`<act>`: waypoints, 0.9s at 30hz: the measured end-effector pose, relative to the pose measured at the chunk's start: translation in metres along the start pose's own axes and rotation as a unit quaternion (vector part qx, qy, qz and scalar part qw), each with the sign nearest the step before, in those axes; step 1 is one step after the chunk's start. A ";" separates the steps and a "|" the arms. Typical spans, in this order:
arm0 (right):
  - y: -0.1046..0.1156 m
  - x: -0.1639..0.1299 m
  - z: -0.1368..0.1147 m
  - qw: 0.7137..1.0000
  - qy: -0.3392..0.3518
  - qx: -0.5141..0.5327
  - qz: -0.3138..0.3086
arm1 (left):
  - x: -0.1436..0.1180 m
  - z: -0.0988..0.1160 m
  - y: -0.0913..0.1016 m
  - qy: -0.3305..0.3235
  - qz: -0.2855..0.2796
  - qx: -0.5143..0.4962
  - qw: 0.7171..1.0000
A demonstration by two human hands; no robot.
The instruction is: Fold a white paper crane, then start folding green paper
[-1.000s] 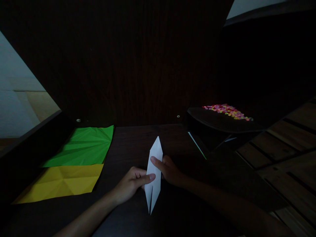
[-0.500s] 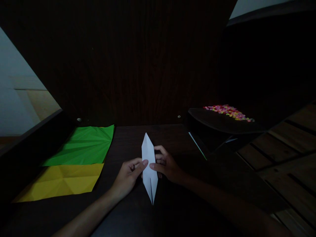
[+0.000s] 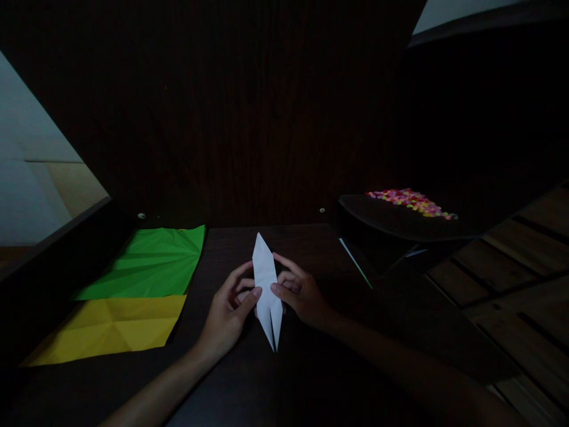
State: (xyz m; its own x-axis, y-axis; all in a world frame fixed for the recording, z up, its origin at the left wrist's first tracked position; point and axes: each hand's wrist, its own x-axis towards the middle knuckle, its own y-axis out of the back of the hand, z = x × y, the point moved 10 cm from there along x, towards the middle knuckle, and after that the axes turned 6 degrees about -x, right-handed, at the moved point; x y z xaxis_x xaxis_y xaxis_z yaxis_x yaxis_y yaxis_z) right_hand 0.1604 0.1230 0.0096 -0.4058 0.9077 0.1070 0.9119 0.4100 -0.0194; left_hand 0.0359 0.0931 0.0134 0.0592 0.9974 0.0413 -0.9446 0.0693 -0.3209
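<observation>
- At the far left, a creased yellow sheet [image 3: 111, 329] is laid on the dark surface [image 3: 229, 246]; a creased green sheet [image 3: 146, 264] is placed just beyond it, farther from the viewer.
- The left edge of the folded white paper [image 3: 265, 270] is held by the left hand [image 3: 231, 305]. The thumb is laid on the front face; the other fingers are bent at the side and partly hidden behind.
- The paper is held over the surface between both hands, with a single point directed away and two split points directed toward the viewer. Contact with the surface cannot be confirmed.
- Light, equal thumb pressure should be applied, so that the layers are held flush and the narrow split points are not bent.
- The right edge is held likewise by the right hand [image 3: 306, 299], its thumb set level with the left thumb and its index finger extended upward along the edge.
- Farther right, a thin pale strip [image 3: 355, 263] is seen, then small multicoloured pieces [image 3: 413, 202] heaped on a dark ledge [image 3: 377, 214].
</observation>
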 end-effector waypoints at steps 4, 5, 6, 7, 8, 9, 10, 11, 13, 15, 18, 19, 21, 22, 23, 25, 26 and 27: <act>0.000 0.000 -0.002 1.000 0.006 -0.024 0.000 | 0.000 -0.001 0.001 -0.001 0.001 0.016 1.000; 0.000 0.000 -0.002 1.000 0.007 -0.027 0.001 | 0.001 -0.001 0.001 0.000 0.001 0.020 1.000; 0.000 0.000 -0.002 1.000 0.008 -0.027 0.002 | 0.001 -0.001 0.002 -0.002 0.002 0.025 1.000; -0.001 0.000 -0.002 1.000 0.009 -0.026 0.001 | 0.001 -0.001 0.003 -0.004 0.005 0.031 1.000; -0.001 0.000 -0.001 1.000 0.010 -0.024 0.001 | 0.002 0.000 0.004 -0.007 0.009 0.039 0.999; -0.001 0.000 0.000 1.000 0.010 -0.022 0.000 | 0.002 0.001 0.005 -0.010 0.014 0.047 0.999; -0.001 0.000 0.001 1.000 0.009 -0.022 -0.001 | 0.002 0.002 0.006 -0.011 0.018 0.055 0.998; -0.002 0.000 0.002 1.000 0.007 -0.022 -0.002 | 0.002 0.003 0.006 -0.013 0.021 0.062 0.998; -0.003 0.000 0.004 1.000 0.003 -0.024 -0.008 | 0.002 0.006 0.007 -0.020 0.025 0.074 0.997; -0.004 0.000 0.003 1.000 0.003 -0.021 -0.018 | 0.002 0.009 0.008 -0.028 0.029 0.084 0.996; -0.006 -0.001 -0.002 0.999 0.020 -0.020 -0.039 | 0.002 0.014 0.009 -0.037 0.033 0.101 0.994; -0.006 -0.001 -0.005 0.998 0.030 -0.026 -0.042 | 0.002 0.015 0.009 -0.038 0.033 0.105 0.993; -0.004 -0.001 -0.010 0.997 0.049 -0.042 -0.038 | 0.002 0.015 0.010 -0.035 0.033 0.103 0.994; -0.002 -0.001 -0.012 0.997 0.058 -0.050 -0.034 | 0.002 0.014 0.010 -0.030 0.033 0.098 0.994; -0.001 -0.001 -0.014 0.996 0.065 -0.057 -0.031 | 0.002 0.012 0.011 -0.022 0.033 0.090 0.995; 0.001 -0.001 -0.016 0.994 0.076 -0.074 -0.031 | 0.001 0.007 0.012 -0.003 0.033 0.072 0.997; 0.000 -0.001 -0.017 0.993 0.081 -0.084 -0.034 | 0.001 0.005 0.013 0.008 0.034 0.062 0.997; 0.000 -0.001 -0.018 0.991 0.087 -0.092 -0.038 | 0.000 0.002 0.014 0.017 0.036 0.052 0.998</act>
State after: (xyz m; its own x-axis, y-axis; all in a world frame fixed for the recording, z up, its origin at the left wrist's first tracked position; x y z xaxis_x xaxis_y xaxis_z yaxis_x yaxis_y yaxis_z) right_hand 0.1621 0.1203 0.0270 -0.4712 0.8395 0.2705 0.8816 0.4384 0.1751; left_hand 0.0223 0.0945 0.0108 -0.0015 0.9999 -0.0113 -0.9752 -0.0040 -0.2212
